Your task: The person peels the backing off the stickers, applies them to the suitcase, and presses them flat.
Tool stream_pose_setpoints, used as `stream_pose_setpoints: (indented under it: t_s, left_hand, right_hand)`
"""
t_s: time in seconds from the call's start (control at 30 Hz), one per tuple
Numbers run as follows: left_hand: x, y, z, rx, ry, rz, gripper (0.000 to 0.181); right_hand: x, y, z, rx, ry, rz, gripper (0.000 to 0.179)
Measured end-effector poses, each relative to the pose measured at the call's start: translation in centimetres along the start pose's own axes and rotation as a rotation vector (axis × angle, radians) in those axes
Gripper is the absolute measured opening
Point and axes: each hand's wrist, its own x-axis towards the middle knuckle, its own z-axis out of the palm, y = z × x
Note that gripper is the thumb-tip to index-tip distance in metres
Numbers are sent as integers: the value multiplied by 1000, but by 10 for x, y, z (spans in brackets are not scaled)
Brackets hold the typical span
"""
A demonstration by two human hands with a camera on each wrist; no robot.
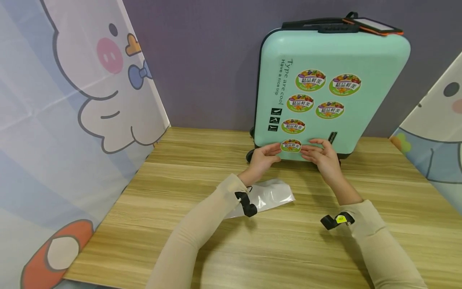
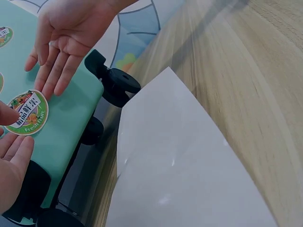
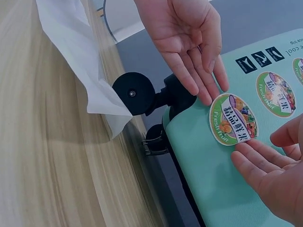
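Note:
A mint-green suitcase (image 1: 364, 56) stands upright on the wooden table, with oval fruit stickers on its front. The lowest sticker (image 1: 290, 145), printed "Fresh Fruit", lies near the suitcase's bottom edge. My left hand (image 1: 263, 158) has its nearly straight fingertips at the sticker's left edge. On the opposite edge, the extended fingers of my right hand (image 1: 325, 160) touch the sticker's rim. In the right wrist view, this sticker (image 3: 233, 119) sits between both hands' fingertips. My left thumb overlaps part of it in the left wrist view.
A glossy white sheet or bag (image 1: 270, 196) lies on the wooden table (image 1: 144, 224) under my left wrist. Black wheels (image 3: 133, 93) sit at the suitcase's bottom. An orange-edged tablet-like object (image 1: 375, 25) rests on its top. Cartoon-printed panels (image 1: 86, 80) flank the table.

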Motion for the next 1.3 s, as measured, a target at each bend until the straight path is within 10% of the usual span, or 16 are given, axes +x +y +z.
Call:
stream_pose_setpoints:
  t_s: [0.43, 1.3]
  left_hand:
    - [4, -1, -1, -26, 30, -14, 47]
    - [2, 3, -5, -45, 7, 4, 44]
  right_hand:
    - [-5, 3, 0, 38, -5, 28, 17]
    - [-15, 4, 6, -497, -65, 68, 39]
